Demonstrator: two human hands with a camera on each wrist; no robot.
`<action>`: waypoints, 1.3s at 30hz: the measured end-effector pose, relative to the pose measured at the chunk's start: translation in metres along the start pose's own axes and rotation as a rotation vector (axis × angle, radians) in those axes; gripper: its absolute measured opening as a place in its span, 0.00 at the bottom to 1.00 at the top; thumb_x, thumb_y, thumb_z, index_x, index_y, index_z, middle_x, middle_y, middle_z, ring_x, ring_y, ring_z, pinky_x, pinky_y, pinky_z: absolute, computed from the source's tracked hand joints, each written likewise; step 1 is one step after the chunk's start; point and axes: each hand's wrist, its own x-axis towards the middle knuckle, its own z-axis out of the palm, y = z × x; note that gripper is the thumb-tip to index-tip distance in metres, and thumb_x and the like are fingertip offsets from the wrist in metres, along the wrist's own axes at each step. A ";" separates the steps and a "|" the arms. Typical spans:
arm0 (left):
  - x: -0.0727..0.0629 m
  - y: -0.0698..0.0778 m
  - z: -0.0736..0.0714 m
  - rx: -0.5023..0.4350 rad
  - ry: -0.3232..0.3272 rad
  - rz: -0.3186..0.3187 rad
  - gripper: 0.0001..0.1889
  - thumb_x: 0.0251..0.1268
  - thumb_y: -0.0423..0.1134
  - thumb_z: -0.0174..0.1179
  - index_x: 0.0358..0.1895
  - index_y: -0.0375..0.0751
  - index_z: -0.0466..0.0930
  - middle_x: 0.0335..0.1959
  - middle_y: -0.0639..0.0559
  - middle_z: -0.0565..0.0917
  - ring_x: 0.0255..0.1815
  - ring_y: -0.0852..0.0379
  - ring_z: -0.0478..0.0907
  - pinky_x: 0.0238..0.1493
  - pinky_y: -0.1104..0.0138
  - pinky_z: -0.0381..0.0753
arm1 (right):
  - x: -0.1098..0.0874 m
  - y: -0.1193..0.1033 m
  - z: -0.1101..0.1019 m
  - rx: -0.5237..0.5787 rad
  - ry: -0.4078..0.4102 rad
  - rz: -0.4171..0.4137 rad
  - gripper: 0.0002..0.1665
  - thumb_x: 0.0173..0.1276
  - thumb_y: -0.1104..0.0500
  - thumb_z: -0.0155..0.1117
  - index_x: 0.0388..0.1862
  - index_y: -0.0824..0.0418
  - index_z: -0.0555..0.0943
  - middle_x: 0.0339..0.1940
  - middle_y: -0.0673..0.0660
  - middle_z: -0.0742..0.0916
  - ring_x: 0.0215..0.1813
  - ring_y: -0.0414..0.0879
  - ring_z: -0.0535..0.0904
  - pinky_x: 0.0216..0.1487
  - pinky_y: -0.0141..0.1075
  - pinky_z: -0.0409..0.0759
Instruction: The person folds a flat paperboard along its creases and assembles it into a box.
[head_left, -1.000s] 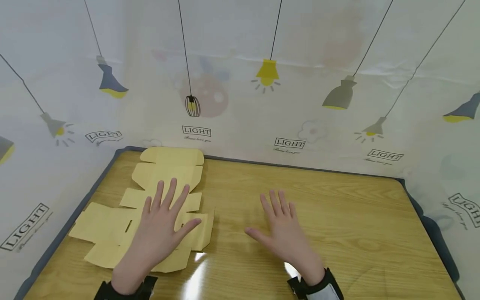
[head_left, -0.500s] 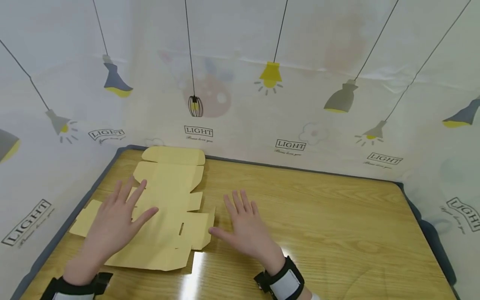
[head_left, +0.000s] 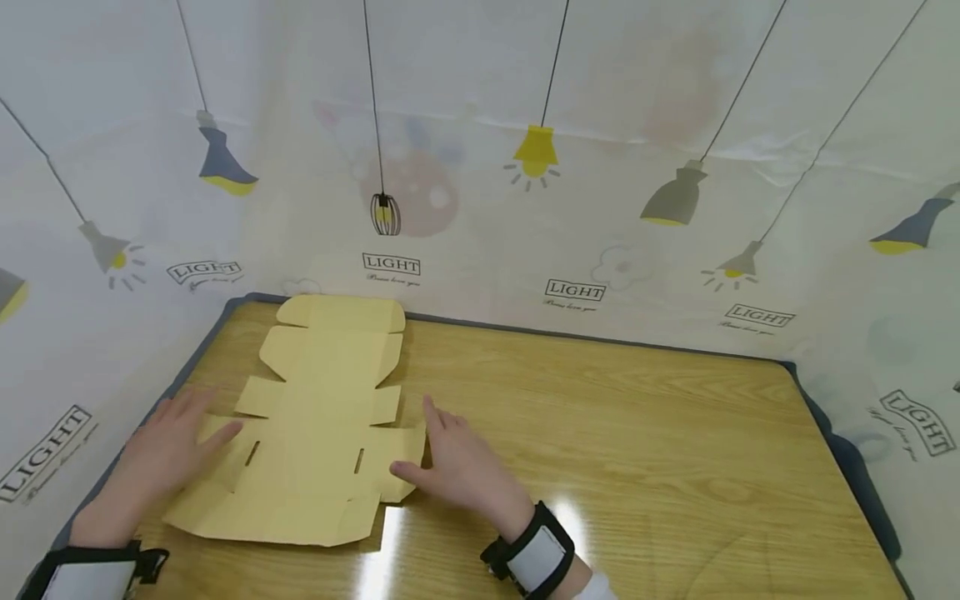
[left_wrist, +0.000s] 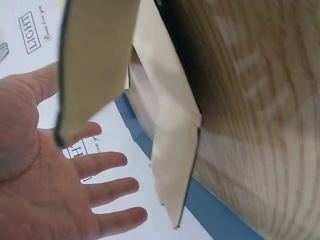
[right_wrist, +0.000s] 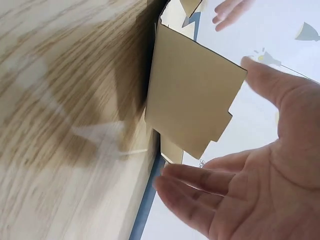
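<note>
An unfolded yellow cardboard box blank (head_left: 322, 450) lies on the left part of the wooden table, with side flaps and two narrow slots. My left hand (head_left: 161, 454) is over its left side flap, fingers spread. In the left wrist view, a raised cardboard flap (left_wrist: 97, 65) stands in front of that palm. At the blank's right edge is my right hand (head_left: 465, 467), thumb over the right side flap and fingers extended beyond it. The right wrist view shows this flap (right_wrist: 192, 90) standing up from the table, between the thumb and the fingers.
The wooden table (head_left: 637, 450) has a dark blue edge (head_left: 600, 335). A pale curtain (head_left: 480, 192) printed with lamps and the word LIGHT surrounds it at the back and sides. Black wrist straps (head_left: 532, 554) are on both wrists.
Both hands have moved left and lower: the left from over the blank's middle to its left flap, the right from bare table to the blank's right flap. The blank stays in place.
</note>
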 end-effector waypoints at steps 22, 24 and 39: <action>0.002 0.005 0.009 -0.239 -0.009 -0.065 0.26 0.69 0.31 0.58 0.66 0.21 0.67 0.52 0.17 0.76 0.50 0.24 0.77 0.44 0.41 0.81 | -0.016 0.051 -0.019 0.239 0.087 0.153 0.43 0.64 0.68 0.62 0.77 0.70 0.59 0.50 0.70 0.85 0.23 0.43 0.68 0.24 0.33 0.67; 0.000 0.017 0.015 -0.272 -0.005 -0.049 0.25 0.70 0.31 0.58 0.67 0.23 0.68 0.52 0.20 0.78 0.50 0.27 0.79 0.44 0.43 0.82 | -0.024 0.063 -0.025 0.255 0.099 0.157 0.42 0.65 0.69 0.61 0.77 0.69 0.60 0.58 0.72 0.83 0.21 0.42 0.66 0.23 0.32 0.66; 0.002 0.135 0.054 -0.516 0.010 -0.041 0.23 0.70 0.32 0.61 0.66 0.31 0.73 0.51 0.31 0.82 0.47 0.41 0.83 0.39 0.60 0.82 | -0.090 0.150 -0.075 0.132 0.154 0.243 0.43 0.65 0.69 0.63 0.77 0.73 0.59 0.60 0.77 0.81 0.43 0.53 0.83 0.33 0.36 0.79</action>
